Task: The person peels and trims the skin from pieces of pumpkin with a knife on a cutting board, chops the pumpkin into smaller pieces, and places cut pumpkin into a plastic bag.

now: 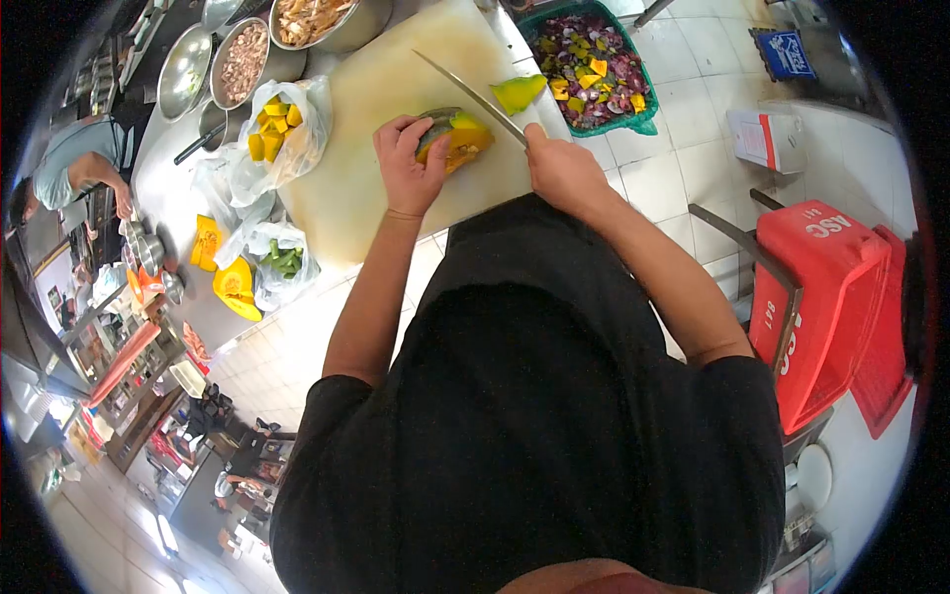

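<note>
We had our left hand (409, 163) clamped on the pumpkin piece (465, 146), the fingers curled over its green rind and the thumb laid along the side nearer us. The pumpkin piece rested on the cutting board (381, 74), closer to the right edge than to the left, with orange flesh showing. Our right hand (564, 170) was closed around the handle of a knife (467, 91), just over the board's near right corner. The blade slanted across towards the far edge, passing close beside the pumpkin piece; we could not tell whether the two touched.

At the board's right edge we saw a strip of green rind (518, 94), and just past that edge a green basket (644, 127) of dark purple bits mixed with green and orange ones. By the left edge we had a clear bag (315, 109) of orange chunks (267, 142). A second bag (300, 274), with green pieces (285, 259) inside, lay near the board's near left corner, and next to it on the counter (163, 173) were two pumpkin wedges (236, 285). Beyond the far left corner stood a metal bowl (280, 67) of pinkish pieces.
</note>
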A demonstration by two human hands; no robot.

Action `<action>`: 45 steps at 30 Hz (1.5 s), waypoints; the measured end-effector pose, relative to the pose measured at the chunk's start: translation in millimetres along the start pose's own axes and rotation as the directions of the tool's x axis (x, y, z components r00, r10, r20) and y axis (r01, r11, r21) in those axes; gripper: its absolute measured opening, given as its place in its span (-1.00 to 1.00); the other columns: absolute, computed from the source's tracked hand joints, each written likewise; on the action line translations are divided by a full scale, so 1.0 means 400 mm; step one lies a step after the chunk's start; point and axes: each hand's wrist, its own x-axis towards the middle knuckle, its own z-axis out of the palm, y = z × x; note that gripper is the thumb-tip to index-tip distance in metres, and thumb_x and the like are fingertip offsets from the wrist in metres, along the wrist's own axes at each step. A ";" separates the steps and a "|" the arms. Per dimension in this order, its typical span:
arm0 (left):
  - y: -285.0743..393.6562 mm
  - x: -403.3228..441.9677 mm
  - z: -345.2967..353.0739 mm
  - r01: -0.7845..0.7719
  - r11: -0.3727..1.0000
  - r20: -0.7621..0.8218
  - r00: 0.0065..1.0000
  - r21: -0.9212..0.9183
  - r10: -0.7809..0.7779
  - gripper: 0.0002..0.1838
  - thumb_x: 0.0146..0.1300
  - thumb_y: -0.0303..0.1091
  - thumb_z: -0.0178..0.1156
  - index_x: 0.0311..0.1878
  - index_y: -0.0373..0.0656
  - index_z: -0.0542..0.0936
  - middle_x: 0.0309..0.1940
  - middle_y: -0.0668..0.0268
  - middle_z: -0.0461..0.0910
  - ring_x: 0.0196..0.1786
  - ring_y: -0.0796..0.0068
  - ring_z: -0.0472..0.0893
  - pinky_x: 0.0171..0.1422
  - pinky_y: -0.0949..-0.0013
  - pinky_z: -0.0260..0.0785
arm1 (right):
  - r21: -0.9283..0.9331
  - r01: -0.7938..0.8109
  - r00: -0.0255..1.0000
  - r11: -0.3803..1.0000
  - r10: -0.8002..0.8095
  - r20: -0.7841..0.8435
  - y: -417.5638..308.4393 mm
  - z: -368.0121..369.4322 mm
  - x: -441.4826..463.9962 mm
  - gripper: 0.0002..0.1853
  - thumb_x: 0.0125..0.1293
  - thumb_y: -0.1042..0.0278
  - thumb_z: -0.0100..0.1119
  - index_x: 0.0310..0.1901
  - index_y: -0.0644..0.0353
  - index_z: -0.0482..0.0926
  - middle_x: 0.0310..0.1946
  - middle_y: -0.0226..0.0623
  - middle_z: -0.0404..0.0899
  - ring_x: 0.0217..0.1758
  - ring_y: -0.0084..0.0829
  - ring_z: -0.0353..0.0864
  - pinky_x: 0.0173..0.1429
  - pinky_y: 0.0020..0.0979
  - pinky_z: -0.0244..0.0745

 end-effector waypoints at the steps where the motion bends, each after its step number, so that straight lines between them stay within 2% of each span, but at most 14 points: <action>1: -0.011 0.004 -0.012 -0.022 1.000 0.036 0.999 -0.017 0.022 -0.66 0.15 -0.33 0.45 0.00 -0.14 0.67 -0.03 0.11 0.56 0.08 0.03 0.49 0.23 0.06 0.36 | -0.019 0.012 1.000 1.000 -0.012 0.006 -0.008 -0.015 -0.006 -0.83 0.47 0.34 -0.02 -0.03 0.21 0.34 -0.36 0.10 0.68 -0.23 0.21 0.69 -0.16 0.23 0.50; 4: -0.023 0.023 -0.051 -0.013 0.998 0.149 0.989 -0.056 0.021 -0.66 0.16 -0.33 0.44 0.01 -0.14 0.67 -0.02 0.09 0.56 0.08 0.02 0.49 0.25 0.04 0.36 | -0.083 0.093 0.995 0.992 -0.091 0.027 -0.050 -0.049 -0.013 -0.83 0.43 0.39 0.00 -0.02 0.20 0.34 -0.35 0.07 0.69 -0.23 0.16 0.72 -0.18 0.18 0.55; 6: -0.009 0.015 -0.059 0.000 1.000 0.114 0.993 -0.013 0.001 -0.65 0.17 -0.32 0.43 0.02 -0.15 0.66 -0.01 0.07 0.55 0.09 0.01 0.48 0.26 0.03 0.36 | -0.128 0.178 0.984 0.976 -0.174 0.042 -0.078 -0.056 -0.018 -0.80 0.38 0.44 0.01 0.00 0.19 0.35 -0.31 0.05 0.72 -0.23 0.12 0.76 -0.18 0.14 0.61; 9: -0.001 -0.006 -0.042 0.023 1.000 0.030 0.999 0.007 -0.024 -0.65 0.19 -0.31 0.41 0.03 -0.15 0.64 0.00 0.06 0.53 0.09 0.00 0.47 0.25 0.02 0.35 | -0.214 0.241 0.970 0.947 -0.241 0.024 -0.096 -0.052 -0.012 -0.82 0.40 0.41 0.03 -0.02 0.19 0.37 -0.33 0.00 0.73 -0.27 0.02 0.78 -0.25 0.06 0.66; 13: -0.008 -0.024 -0.013 0.022 1.000 -0.070 0.997 0.016 -0.021 -0.64 0.20 -0.30 0.39 0.04 -0.16 0.62 0.00 0.06 0.51 0.09 -0.01 0.46 0.23 0.02 0.34 | -0.234 0.276 0.960 0.932 -0.257 0.107 -0.082 -0.074 0.021 -0.76 0.34 0.48 0.08 0.01 0.17 0.37 -0.33 -0.02 0.70 -0.24 0.09 0.74 -0.18 0.07 0.61; 15: -0.012 -0.024 -0.007 0.026 1.000 -0.080 0.996 -0.002 -0.026 -0.65 0.20 -0.29 0.39 0.03 -0.16 0.62 -0.01 0.06 0.52 0.08 0.00 0.46 0.21 0.03 0.34 | -0.241 0.304 0.950 0.922 -0.276 0.143 -0.072 -0.081 0.040 -0.77 0.34 0.48 0.07 0.00 0.19 0.37 -0.33 -0.01 0.70 -0.24 0.09 0.74 -0.18 0.08 0.61; 18: -0.015 -0.022 -0.005 0.031 0.999 -0.083 0.996 -0.023 -0.033 -0.66 0.19 -0.29 0.39 0.01 -0.16 0.63 -0.03 0.07 0.52 0.06 0.01 0.46 0.20 0.04 0.34 | -0.255 0.362 0.932 0.897 -0.348 0.099 -0.040 -0.046 0.086 -0.81 0.40 0.40 0.04 -0.01 0.21 0.42 -0.32 -0.01 0.74 -0.25 0.02 0.79 -0.24 0.02 0.68; 21: -0.019 -0.014 -0.008 0.029 0.999 -0.084 0.996 -0.032 -0.031 -0.68 0.18 -0.29 0.39 -0.03 -0.17 0.64 -0.05 0.07 0.53 0.04 0.02 0.47 0.19 0.05 0.34 | -0.249 0.286 0.955 0.925 -0.255 0.150 -0.030 -0.038 0.129 -0.81 0.40 0.42 0.02 0.00 0.22 0.40 -0.31 0.02 0.74 -0.24 0.07 0.78 -0.21 0.06 0.66; 24: -0.019 -0.018 -0.004 0.031 0.998 -0.093 0.995 -0.057 -0.036 -0.69 0.17 -0.28 0.40 -0.05 -0.18 0.65 -0.06 0.07 0.53 0.03 0.02 0.47 0.17 0.06 0.35 | -0.172 0.277 0.959 0.945 -0.261 0.114 -0.028 -0.043 0.106 -0.78 0.40 0.41 0.02 0.03 0.22 0.38 -0.30 0.04 0.73 -0.22 0.11 0.77 -0.17 0.11 0.63; 27: -0.019 -0.018 -0.013 0.052 0.998 -0.098 0.994 -0.044 -0.056 -0.68 0.16 -0.27 0.41 -0.06 -0.19 0.65 -0.07 0.06 0.53 0.02 0.02 0.48 0.16 0.07 0.35 | -0.160 0.275 0.952 0.948 -0.246 0.181 -0.094 -0.101 0.040 -0.76 0.36 0.46 0.01 0.04 0.20 0.36 -0.33 0.06 0.70 -0.20 0.15 0.72 -0.16 0.13 0.56; 33: -0.022 -0.020 -0.010 0.048 0.997 -0.086 0.995 -0.058 -0.053 -0.68 0.15 -0.32 0.39 -0.04 -0.21 0.65 -0.04 0.05 0.54 0.05 0.04 0.50 0.19 0.08 0.38 | -0.189 0.331 0.929 0.924 -0.285 0.234 -0.073 -0.094 0.077 -0.75 0.35 0.49 0.02 0.05 0.22 0.36 -0.31 0.06 0.70 -0.20 0.15 0.72 -0.15 0.12 0.56; 36: -0.023 -0.019 -0.009 0.044 0.997 -0.076 0.996 -0.059 -0.049 -0.69 0.16 -0.35 0.38 -0.02 -0.20 0.65 -0.03 0.04 0.54 0.06 0.04 0.51 0.21 0.09 0.40 | -0.144 0.333 0.938 0.932 -0.311 0.155 -0.072 -0.046 0.113 -0.75 0.35 0.50 0.02 0.04 0.23 0.37 -0.29 0.05 0.71 -0.20 0.16 0.72 -0.14 0.12 0.57; 39: -0.023 -0.019 -0.004 0.039 0.997 -0.095 0.994 -0.070 -0.046 -0.68 0.13 -0.33 0.41 -0.05 -0.20 0.66 -0.06 0.06 0.54 0.04 0.03 0.49 0.19 0.08 0.38 | -0.131 0.328 0.944 0.936 -0.318 0.092 -0.081 -0.022 0.135 -0.80 0.42 0.39 0.03 0.00 0.26 0.42 -0.28 0.07 0.72 -0.18 0.15 0.74 -0.12 0.11 0.63; 45: -0.021 -0.013 -0.003 0.025 0.998 -0.108 0.994 -0.056 -0.031 -0.68 0.13 -0.32 0.43 -0.06 -0.20 0.66 -0.08 0.08 0.54 0.03 0.03 0.48 0.18 0.07 0.36 | -0.112 0.381 0.924 0.918 -0.374 0.076 -0.068 0.003 0.194 -0.79 0.41 0.39 0.02 0.00 0.29 0.42 -0.24 0.10 0.72 -0.13 0.15 0.74 -0.07 0.10 0.63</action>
